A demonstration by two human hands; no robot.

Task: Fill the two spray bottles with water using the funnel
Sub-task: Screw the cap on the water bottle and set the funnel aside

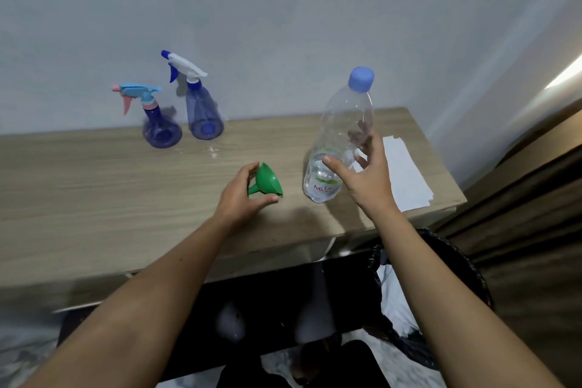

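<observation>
A: Left hand (241, 195) is curling its fingers (252, 171) and thumb around the green funnel (267, 181), which is lying on its side on the worktop (94, 198). Right hand (365, 173) is reaching at the water bottle (341, 135), fingers spread apart, thumb touching its front; not clamping it yet.

B: Step in hand?

A: Gathering tools, I'm judging. Nothing is being poured. The two spray bottles, pink-triggered (154, 116) and white-triggered (198, 101), are standing side by side near the wall, well apart from both hands, trigger heads on.

B: Next move?

A: Probably unscrewing one trigger head, seating the funnel spout in the neck, uncapping the water bottle. The bottle is tall and clear; it could tip if nudged.

B: Unclear?

A: Water level is hard to read. White paper (406, 173) is lying behind the right hand. Under the worktop it is dark; I cannot make out what is there.
</observation>
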